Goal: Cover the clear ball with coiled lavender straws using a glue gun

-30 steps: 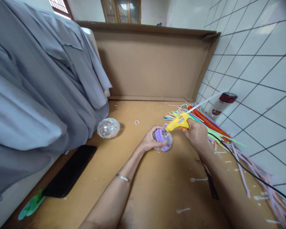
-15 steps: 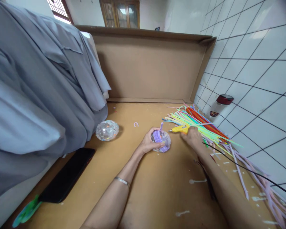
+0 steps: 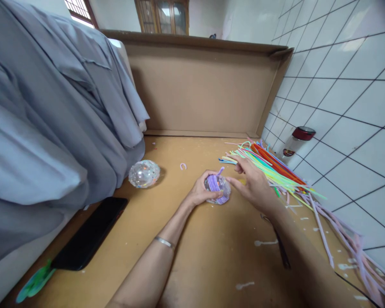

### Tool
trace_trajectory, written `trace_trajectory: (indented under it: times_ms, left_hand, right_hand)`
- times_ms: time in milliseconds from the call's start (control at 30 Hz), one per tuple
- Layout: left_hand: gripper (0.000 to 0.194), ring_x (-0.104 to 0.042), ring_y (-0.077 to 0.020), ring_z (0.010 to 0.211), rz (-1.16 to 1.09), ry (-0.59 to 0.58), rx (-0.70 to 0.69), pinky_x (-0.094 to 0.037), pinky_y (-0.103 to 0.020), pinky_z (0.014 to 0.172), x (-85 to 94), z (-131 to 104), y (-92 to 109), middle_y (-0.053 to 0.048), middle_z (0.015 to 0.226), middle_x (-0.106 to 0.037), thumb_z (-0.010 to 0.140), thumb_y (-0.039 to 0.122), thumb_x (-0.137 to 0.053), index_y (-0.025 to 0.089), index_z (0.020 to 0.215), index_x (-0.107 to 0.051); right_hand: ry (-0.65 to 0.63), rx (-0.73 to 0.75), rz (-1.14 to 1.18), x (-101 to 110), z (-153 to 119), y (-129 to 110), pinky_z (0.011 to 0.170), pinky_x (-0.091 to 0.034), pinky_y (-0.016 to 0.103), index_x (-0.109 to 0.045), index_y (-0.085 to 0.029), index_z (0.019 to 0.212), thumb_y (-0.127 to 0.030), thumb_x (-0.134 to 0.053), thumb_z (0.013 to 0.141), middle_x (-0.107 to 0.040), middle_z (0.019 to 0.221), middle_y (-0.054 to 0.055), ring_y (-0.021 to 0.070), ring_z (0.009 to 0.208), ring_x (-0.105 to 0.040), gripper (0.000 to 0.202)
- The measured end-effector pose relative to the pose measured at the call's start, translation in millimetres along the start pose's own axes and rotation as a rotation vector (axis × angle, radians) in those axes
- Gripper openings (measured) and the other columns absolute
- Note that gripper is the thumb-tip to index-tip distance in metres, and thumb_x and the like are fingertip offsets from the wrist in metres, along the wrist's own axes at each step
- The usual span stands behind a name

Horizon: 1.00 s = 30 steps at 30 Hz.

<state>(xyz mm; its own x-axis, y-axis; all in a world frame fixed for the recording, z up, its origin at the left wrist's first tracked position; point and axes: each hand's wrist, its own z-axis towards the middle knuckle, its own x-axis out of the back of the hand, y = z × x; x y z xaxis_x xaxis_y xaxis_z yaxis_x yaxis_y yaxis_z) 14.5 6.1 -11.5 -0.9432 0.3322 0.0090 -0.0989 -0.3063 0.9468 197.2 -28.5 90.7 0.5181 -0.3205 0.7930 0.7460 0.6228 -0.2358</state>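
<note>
We are curling our left hand [image 3: 201, 189] around a clear, bumpy, plastic-looking ball [image 3: 224, 188], thumb lying across its near side, over the middle of the tan table [image 3: 192, 239]. Our right hand [image 3: 255, 185] is grasping nothing that is showing — its thumb and forefinger are standing apart just beside the ball's right edge. Fuzzy purple strips [image 3: 214, 183] are running in close rows over the ball's left part, one short end sticking up.

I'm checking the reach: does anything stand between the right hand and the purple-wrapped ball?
Nothing visible does: the right hand is close beside the purple-wrapped ball, and the left hand grips its opposite side.
</note>
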Motion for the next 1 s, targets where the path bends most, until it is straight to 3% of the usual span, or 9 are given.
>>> trace_trajectory:
  times_ms: [133,267,600,1000]
  left_hand:
    - [0.066,-0.058,-0.0209,0.097,0.084,0.002,-0.002,-0.045,-0.031,0.086,-1.7,-0.3,5.8,-0.006,0.109,-0.060,0.053,0.030,-0.081,0.018,0.111,-0.053]
    - [0.065,-0.058,-0.0216,0.098,0.101,0.019,0.011,-0.045,-0.031,0.088,-3.1,0.2,9.6,-0.006,0.106,-0.061,0.051,0.031,-0.082,0.017,0.108,-0.054]
    - [0.065,-0.057,-0.0229,0.104,0.034,0.024,0.030,-0.043,-0.034,0.093,-2.2,-0.1,10.1,-0.007,0.110,-0.061,0.051,0.029,-0.082,0.017,0.107,-0.053]
    - [0.067,-0.058,-0.0229,0.105,0.024,0.015,0.022,-0.043,-0.033,0.093,-0.4,0.2,5.8,-0.007,0.111,-0.061,0.051,0.030,-0.083,0.018,0.110,-0.054]
  right_hand:
    - [0.008,0.163,0.060,-3.5,-1.2,-16.3,0.083,-0.045,0.037,-0.058,-0.019,0.115,-0.027,-0.051,0.088,-0.061,0.102,0.012,0.0236,0.096,-0.056,0.029]
    - [-0.010,0.166,0.145,-5.1,-2.4,-14.5,0.076,-0.045,0.032,-0.064,-0.018,0.093,-0.017,-0.046,0.090,-0.066,0.088,0.009,0.0193,0.085,-0.059,0.019]
    - [-0.072,-0.014,0.354,-7.6,-4.8,-3.6,0.073,-0.047,0.027,-0.067,-0.018,0.086,-0.019,-0.054,0.086,-0.071,0.086,0.005,0.0162,0.080,-0.066,0.013]
    - [-0.213,0.013,0.245,-4.1,-5.5,0.8,0.076,-0.045,0.028,-0.065,-0.019,0.089,-0.019,-0.048,0.087,-0.070,0.083,0.005,0.0170,0.080,-0.064,0.017]
